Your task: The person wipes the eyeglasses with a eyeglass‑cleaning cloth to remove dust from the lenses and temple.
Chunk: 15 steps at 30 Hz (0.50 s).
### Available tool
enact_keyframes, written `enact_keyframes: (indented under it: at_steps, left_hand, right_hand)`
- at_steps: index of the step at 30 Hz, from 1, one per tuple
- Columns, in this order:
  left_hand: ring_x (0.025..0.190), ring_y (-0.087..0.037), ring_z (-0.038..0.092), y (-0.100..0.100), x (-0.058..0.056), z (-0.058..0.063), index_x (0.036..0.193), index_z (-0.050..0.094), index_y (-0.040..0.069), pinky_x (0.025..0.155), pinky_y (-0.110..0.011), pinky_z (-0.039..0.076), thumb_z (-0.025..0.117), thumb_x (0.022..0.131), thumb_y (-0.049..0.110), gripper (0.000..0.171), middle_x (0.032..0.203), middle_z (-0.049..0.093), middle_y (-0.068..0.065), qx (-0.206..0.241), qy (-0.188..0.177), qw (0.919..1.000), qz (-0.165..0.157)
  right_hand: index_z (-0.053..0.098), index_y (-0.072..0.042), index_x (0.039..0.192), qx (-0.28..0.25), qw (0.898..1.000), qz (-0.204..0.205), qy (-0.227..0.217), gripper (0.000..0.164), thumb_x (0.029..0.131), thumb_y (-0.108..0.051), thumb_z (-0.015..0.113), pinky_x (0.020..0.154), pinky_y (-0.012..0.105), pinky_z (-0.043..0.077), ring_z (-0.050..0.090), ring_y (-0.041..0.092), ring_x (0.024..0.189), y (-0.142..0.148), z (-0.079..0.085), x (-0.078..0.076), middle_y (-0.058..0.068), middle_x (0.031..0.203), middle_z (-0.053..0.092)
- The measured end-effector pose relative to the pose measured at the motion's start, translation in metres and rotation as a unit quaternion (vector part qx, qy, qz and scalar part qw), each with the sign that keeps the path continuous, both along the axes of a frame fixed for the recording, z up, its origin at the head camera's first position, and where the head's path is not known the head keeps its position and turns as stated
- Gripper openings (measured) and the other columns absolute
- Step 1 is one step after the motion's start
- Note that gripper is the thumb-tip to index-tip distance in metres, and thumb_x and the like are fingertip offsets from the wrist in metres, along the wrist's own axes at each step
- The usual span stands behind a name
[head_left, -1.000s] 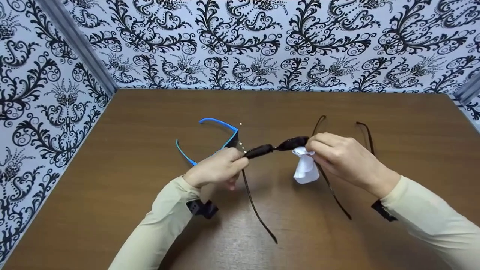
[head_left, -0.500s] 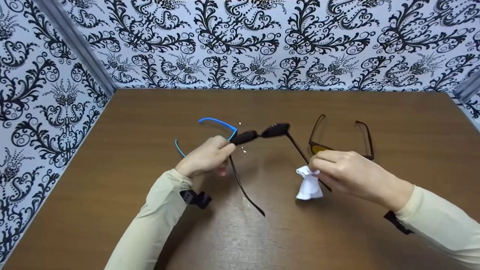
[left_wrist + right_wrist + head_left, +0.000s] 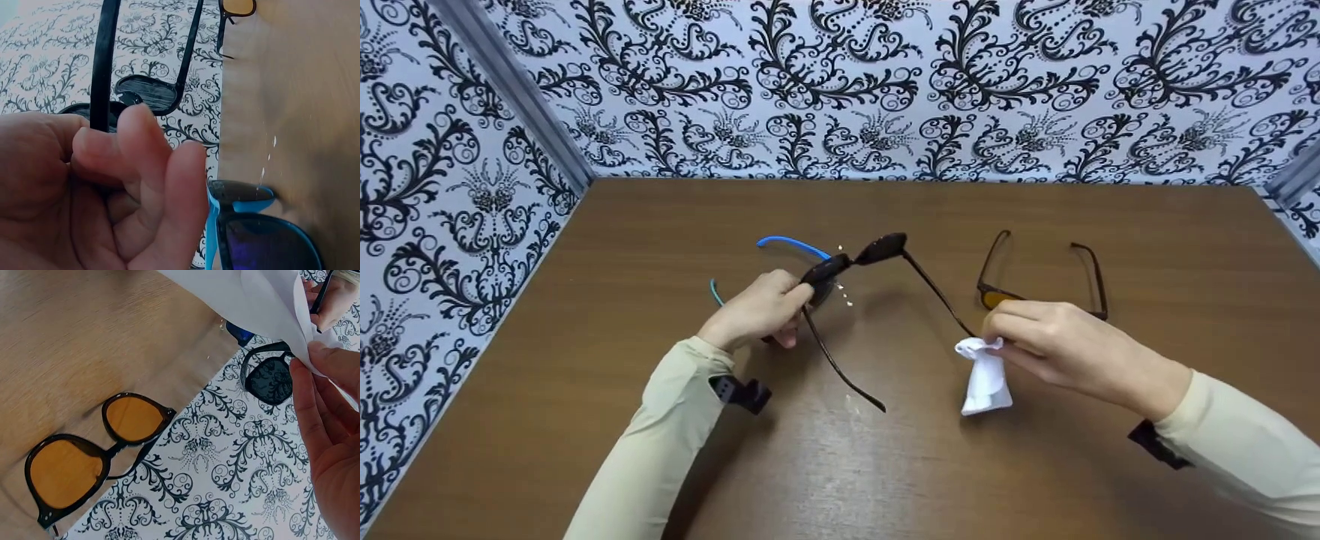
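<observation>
My left hand [image 3: 757, 307] grips black sunglasses [image 3: 883, 249] at one end of the front frame, near the hinge. They are raised above the table with both temples unfolded. A white cloth [image 3: 988, 382] hangs from my right hand [image 3: 1065, 349], which pinches it at the far temple's end; that tip is hidden by cloth and fingers. In the left wrist view, thumb and finger hold the sunglasses [image 3: 147, 94] by the near temple's base. The right wrist view shows the cloth [image 3: 264, 304] folded between thumb and fingers.
Blue-framed sunglasses [image 3: 793, 245] lie behind my left hand, partly covered. Dark-framed glasses with amber lenses [image 3: 1001, 298] lie beyond my right hand. Small white marks [image 3: 844, 295] show near the blue pair. Patterned walls [image 3: 840, 90] border the brown table [image 3: 915, 450].
The black sunglasses have moved left and turned with my left hand. My right hand and the cloth have moved from the frame's far end down along the temple to its tip.
</observation>
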State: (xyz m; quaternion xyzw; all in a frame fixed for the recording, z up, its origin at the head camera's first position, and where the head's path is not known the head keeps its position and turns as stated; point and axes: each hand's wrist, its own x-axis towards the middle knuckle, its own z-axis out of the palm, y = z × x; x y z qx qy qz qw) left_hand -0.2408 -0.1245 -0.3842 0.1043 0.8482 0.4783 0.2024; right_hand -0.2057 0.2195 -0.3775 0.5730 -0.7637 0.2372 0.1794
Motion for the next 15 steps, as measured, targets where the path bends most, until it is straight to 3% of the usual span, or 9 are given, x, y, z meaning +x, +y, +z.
enact_keyframes:
  at_steps: [1, 3, 7, 9, 15]
  left_hand:
    - [0.043, -0.014, 0.052, 0.002, 0.001, 0.000, 0.069, 0.046, 0.006, 0.050, -0.028, 0.052, 0.038, 0.095, 0.011, 0.028, 0.049, 0.037, 0.001, -0.001, 0.003, 1.0000, -0.002]
    - [0.043, -0.013, 0.052, 0.006, 0.004, 0.001, 0.067, 0.043, 0.008, 0.048, -0.027, 0.051, 0.038, 0.095, 0.012, 0.029, 0.050, 0.038, 0.000, -0.006, 0.006, 0.9999, -0.007]
    - [0.042, -0.014, 0.052, 0.015, 0.010, 0.005, 0.065, 0.041, 0.010, 0.049, -0.028, 0.051, 0.038, 0.096, 0.011, 0.031, 0.049, 0.038, 0.000, -0.003, 0.008, 0.9995, -0.030]
    - [0.042, -0.014, 0.052, 0.018, 0.013, 0.008, 0.065, 0.041, 0.009, 0.051, -0.029, 0.052, 0.037, 0.096, 0.010, 0.031, 0.050, 0.039, 0.000, -0.004, 0.012, 0.9988, -0.047]
    - [0.048, -0.013, 0.057, 0.021, 0.021, 0.008, 0.070, 0.045, 0.008, 0.056, -0.030, 0.051, 0.036, 0.095, 0.009, 0.026, 0.054, 0.047, -0.001, -0.017, 0.021, 0.9928, -0.117]
  right_hand:
    - [0.061, -0.008, 0.091, 0.001, 1.000, -0.003, 0.000, 0.003, 0.093, -0.007, 0.061, 0.062, 0.021, 0.049, 0.058, 0.013, 0.071, -0.001, 0.000, -0.001, 0.000, 0.087, 0.060]
    - [0.061, -0.008, 0.091, 0.004, 1.000, -0.009, 0.002, 0.010, 0.086, 0.000, 0.065, 0.062, 0.022, 0.049, 0.059, 0.013, 0.071, -0.003, -0.001, -0.004, 0.000, 0.087, 0.060]
    - [0.061, -0.007, 0.090, 0.008, 0.999, -0.038, 0.013, 0.004, 0.093, -0.008, 0.061, 0.061, 0.023, 0.050, 0.059, 0.012, 0.070, -0.006, -0.001, -0.010, 0.000, 0.086, 0.060]
    - [0.061, -0.006, 0.089, 0.012, 0.998, -0.054, 0.026, 0.012, 0.097, -0.013, 0.056, 0.061, 0.024, 0.051, 0.060, 0.013, 0.070, -0.007, 0.000, -0.014, 0.000, 0.085, 0.060]
    - [0.061, -0.002, 0.089, 0.019, 0.995, -0.077, 0.065, 0.004, 0.088, -0.002, 0.065, 0.064, 0.029, 0.054, 0.062, 0.017, 0.074, -0.012, 0.003, -0.029, 0.005, 0.086, 0.061]
